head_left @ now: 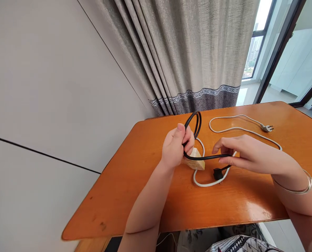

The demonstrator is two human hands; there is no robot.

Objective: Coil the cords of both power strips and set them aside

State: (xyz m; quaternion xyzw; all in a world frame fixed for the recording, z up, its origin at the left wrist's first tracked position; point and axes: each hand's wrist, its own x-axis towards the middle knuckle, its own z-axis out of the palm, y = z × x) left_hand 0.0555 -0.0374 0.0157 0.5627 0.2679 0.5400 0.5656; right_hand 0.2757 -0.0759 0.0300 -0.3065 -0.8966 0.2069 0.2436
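My left hand (pixel 177 144) is closed round a black power cord (pixel 198 120), whose loops stand up above the fist. From that fist one stretch of the cord runs to my right hand (pixel 246 154), where thumb and fingers close on it. A black plug (pixel 218 174) at the cord's end shows below my right hand, close over a white cable. Behind my left fist sits a cream-coloured block (pixel 198 163), partly hidden, with white cable around it.
On the orange-brown wooden table (pixel 129 196), a white cord (pixel 234 128) curves across the back right to a white plug (pixel 267 128). Grey curtains (pixel 198 52) hang behind the far edge. A pale panelled wall (pixel 53 87) borders the left side.
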